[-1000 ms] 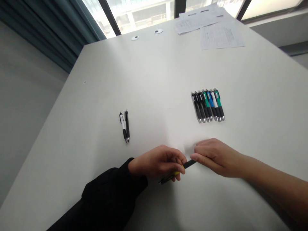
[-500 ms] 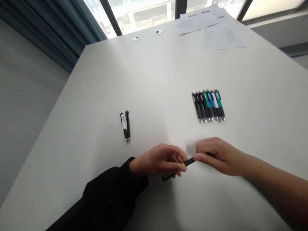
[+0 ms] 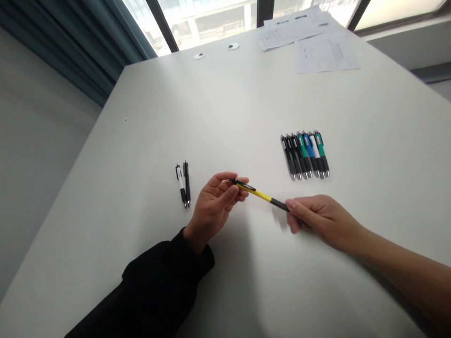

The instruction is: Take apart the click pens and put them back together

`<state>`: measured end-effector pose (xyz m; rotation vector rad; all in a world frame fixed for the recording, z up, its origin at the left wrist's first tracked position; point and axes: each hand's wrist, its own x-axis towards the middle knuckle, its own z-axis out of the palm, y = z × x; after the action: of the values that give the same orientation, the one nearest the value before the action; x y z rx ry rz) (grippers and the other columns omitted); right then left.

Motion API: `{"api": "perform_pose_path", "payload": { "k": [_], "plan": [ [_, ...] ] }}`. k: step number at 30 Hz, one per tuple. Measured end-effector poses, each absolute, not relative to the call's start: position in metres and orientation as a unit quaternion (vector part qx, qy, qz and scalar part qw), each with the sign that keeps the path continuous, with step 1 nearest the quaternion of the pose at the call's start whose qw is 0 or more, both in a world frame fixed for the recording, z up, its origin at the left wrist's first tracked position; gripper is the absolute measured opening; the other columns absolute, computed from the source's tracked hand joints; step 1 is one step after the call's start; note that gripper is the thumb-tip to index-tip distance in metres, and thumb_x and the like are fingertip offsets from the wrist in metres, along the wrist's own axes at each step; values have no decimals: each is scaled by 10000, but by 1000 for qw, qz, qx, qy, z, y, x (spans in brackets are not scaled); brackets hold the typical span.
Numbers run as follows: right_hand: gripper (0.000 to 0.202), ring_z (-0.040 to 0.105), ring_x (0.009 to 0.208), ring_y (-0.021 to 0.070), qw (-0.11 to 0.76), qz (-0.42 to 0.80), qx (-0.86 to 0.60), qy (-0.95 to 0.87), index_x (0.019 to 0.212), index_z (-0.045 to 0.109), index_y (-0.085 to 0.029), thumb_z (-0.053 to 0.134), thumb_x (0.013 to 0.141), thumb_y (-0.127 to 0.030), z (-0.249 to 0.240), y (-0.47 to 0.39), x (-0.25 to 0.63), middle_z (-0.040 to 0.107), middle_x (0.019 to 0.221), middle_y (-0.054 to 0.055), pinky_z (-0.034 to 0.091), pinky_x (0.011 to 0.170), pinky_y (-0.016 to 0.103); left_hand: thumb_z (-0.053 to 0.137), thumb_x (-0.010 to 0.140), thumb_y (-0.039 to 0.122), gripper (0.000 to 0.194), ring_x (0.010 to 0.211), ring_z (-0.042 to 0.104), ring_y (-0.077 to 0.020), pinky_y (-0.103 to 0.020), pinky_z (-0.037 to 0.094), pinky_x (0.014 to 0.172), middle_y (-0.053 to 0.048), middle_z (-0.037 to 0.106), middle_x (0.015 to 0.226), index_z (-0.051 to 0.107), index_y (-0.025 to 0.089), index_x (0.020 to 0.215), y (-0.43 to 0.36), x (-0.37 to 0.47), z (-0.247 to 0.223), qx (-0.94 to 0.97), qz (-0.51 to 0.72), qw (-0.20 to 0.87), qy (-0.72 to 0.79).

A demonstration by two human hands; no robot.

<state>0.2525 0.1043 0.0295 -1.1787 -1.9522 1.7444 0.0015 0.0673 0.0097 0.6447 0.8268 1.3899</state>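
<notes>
A yellow pen point(image 3: 262, 195) with a black clip and dark grip is held between both hands above the table. My left hand point(image 3: 218, 202) pinches its clicker end, fingers closed around it. The dark grip end sits between the thumb and fingers of my right hand point(image 3: 317, 216), which hide the tip. Left of my left hand lie a white pen point(image 3: 180, 178) and a black pen point(image 3: 187, 180), side by side with their lower ends close together. Beyond my right hand is a row of several pens point(image 3: 305, 155) in black, green, blue and white.
The white table point(image 3: 225, 112) reaches to the window. Sheets of paper point(image 3: 326, 54) lie at the far right. Two white oval fittings point(image 3: 233, 46) sit near the back edge. A blue-grey curtain point(image 3: 88, 42) hangs at the far left.
The yellow pen has swung so its clicker end points up and left. My left hand moved up and left, from the pen's middle to its clicker end. My right hand has turned slightly.
</notes>
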Motion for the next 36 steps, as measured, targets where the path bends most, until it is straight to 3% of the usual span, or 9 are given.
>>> {"api": "perform_pose_path", "payload": {
  "k": [4,6,8,14,23,27,36],
  "plan": [
    [400,596,701,137,122,774,-299,-545,936,738,-149,541,996,-492,23,91,238,737,864,69,475,664,264,793,850,221,281,659,625,-44,-150,527,673,-9,773,954,666,228,1101,73,20,8,288,628,629,357],
    [299,611,741,130,140,832,-264,-468,1021,717,-147,659,946,-431,16,86,234,730,873,54,485,706,259,778,864,232,291,647,603,-42,-158,513,665,-15,771,983,651,234,1125,75,27,7,293,616,636,360],
    [257,610,744,118,159,856,-251,-422,1016,715,-141,712,920,-380,9,85,233,720,837,38,476,717,247,747,895,281,291,657,599,-50,-180,511,675,-32,767,1029,636,234,1160,75,32,7,311,602,637,366],
    [200,631,780,121,166,876,-230,-390,1006,729,-134,723,923,-316,-2,88,237,735,879,50,476,745,258,749,888,286,633,752,667,-135,-275,532,746,-59,762,1000,436,262,1438,70,35,9,416,513,647,381],
    [211,627,782,122,158,865,-234,-415,1027,723,-133,701,941,-324,-5,88,238,736,890,56,480,744,267,720,908,281,646,807,688,-146,-285,542,791,-53,752,965,377,231,1452,69,34,8,429,508,639,387],
    [233,629,764,127,148,855,-243,-434,997,715,-127,714,925,-349,-3,88,238,733,879,62,492,732,274,736,892,269,581,812,691,-154,-281,535,774,-52,752,917,430,200,1381,69,32,6,433,501,648,376],
    [296,638,650,133,111,797,-294,-516,879,659,-141,687,922,-433,19,87,235,684,745,26,519,653,277,768,862,287,620,815,703,-169,-284,525,771,-56,752,892,441,201,1381,68,30,6,410,500,650,399]
  ]
}}
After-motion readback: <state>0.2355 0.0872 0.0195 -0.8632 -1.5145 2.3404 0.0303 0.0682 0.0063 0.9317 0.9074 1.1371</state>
